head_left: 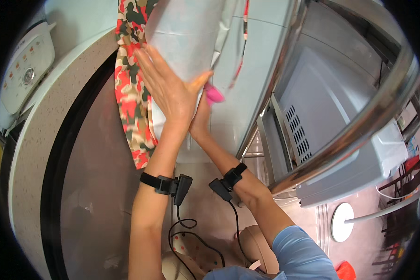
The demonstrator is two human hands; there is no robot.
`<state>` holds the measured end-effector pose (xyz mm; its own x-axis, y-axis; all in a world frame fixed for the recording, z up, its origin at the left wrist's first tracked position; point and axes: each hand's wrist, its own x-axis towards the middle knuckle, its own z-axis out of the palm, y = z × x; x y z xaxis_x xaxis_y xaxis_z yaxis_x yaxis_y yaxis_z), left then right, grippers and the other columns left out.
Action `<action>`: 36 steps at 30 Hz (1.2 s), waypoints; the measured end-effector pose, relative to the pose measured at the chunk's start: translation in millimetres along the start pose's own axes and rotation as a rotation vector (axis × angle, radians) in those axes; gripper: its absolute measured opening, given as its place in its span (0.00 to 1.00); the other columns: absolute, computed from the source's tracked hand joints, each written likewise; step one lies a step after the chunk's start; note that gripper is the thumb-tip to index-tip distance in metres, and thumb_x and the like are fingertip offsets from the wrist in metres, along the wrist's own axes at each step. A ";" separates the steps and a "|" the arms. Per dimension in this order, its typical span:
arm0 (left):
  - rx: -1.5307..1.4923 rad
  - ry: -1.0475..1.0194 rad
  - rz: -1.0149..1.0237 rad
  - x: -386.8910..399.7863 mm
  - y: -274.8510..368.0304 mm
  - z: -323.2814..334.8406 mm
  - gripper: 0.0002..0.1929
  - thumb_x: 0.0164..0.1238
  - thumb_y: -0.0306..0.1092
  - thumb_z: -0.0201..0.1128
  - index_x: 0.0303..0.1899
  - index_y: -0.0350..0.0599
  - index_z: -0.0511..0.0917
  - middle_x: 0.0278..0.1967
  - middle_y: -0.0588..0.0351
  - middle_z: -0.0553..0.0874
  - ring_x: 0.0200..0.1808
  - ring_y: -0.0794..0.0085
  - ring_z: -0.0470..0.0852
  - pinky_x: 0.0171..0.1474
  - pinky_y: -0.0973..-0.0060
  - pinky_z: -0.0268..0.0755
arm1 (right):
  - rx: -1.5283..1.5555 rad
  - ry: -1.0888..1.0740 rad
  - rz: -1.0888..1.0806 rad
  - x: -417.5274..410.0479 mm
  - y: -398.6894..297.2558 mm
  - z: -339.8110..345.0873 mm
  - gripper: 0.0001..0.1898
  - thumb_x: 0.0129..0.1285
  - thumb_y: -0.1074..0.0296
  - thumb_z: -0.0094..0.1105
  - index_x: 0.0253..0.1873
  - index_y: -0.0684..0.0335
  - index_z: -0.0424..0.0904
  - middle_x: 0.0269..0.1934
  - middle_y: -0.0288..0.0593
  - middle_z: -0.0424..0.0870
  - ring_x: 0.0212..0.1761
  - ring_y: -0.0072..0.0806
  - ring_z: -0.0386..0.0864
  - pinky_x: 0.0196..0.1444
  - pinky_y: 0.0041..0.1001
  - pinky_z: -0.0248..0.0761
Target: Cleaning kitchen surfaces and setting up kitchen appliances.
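Note:
My left hand (169,87) lies flat against the white underside (189,35) of a hanging cloth, probably an apron, with fingers stretched out and thumb spread to the right. The cloth's other face, a red, green and tan camouflage print (126,87), shows along its left side. My right hand (201,119) is behind the cloth's right edge, just past my left wrist. Its fingers are mostly hidden, so I cannot tell whether it grips the cloth. Beside it a bright pink piece (214,95) sticks out. A matching camouflage strap (245,35) hangs to the right.
Left is a curved speckled countertop (31,129) bearing a white appliance (29,71) with a control panel. On the right stands a metal rack (339,140) holding a large grey vented casing (329,98). Pale tiles (262,52) cover the wall ahead. Cables (177,218) trail from both wrist straps.

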<state>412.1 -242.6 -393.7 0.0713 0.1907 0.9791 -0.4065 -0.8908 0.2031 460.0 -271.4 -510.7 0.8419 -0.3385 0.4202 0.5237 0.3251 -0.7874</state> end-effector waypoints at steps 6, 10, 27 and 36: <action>0.252 -0.208 -0.329 -4.2 -9.1 1.5 0.63 0.40 0.45 0.81 0.74 0.36 0.45 0.71 0.28 0.56 0.66 0.38 0.66 0.61 0.50 0.65 | -0.263 0.021 -0.100 33.4 -57.0 -10.1 0.09 0.66 0.67 0.59 0.46 0.64 0.73 0.32 0.42 0.77 0.36 0.29 0.75 0.41 0.31 0.69; 0.219 -0.116 -0.332 17.4 -50.0 -5.6 0.50 0.49 0.38 0.76 0.73 0.44 0.52 0.64 0.37 0.72 0.56 0.45 0.78 0.51 0.57 0.73 | -0.445 0.331 -0.522 90.4 -112.6 -0.6 0.13 0.67 0.63 0.58 0.48 0.66 0.72 0.35 0.51 0.79 0.37 0.40 0.79 0.41 0.40 0.70; 0.214 0.055 -0.358 16.4 -61.3 -55.5 0.26 0.55 0.27 0.68 0.58 0.43 0.75 0.52 0.49 0.84 0.49 0.52 0.84 0.46 0.61 0.75 | -0.224 0.282 -0.507 72.2 -38.9 -4.5 0.16 0.69 0.68 0.58 0.56 0.68 0.68 0.45 0.46 0.75 0.49 0.31 0.75 0.56 0.28 0.67; 0.100 0.054 -0.423 8.3 -43.9 -38.7 0.26 0.54 0.27 0.70 0.58 0.40 0.76 0.52 0.47 0.84 0.51 0.50 0.83 0.51 0.60 0.74 | -0.521 0.355 -0.320 19.4 100.3 -139.7 0.16 0.68 0.71 0.57 0.57 0.70 0.70 0.51 0.51 0.78 0.54 0.41 0.77 0.59 0.36 0.68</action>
<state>395.3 -185.9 -395.0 0.1641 0.5663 0.8077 -0.2617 -0.7645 0.5891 510.8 -368.7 -644.6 0.5168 -0.6435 0.5647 0.5336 -0.2736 -0.8002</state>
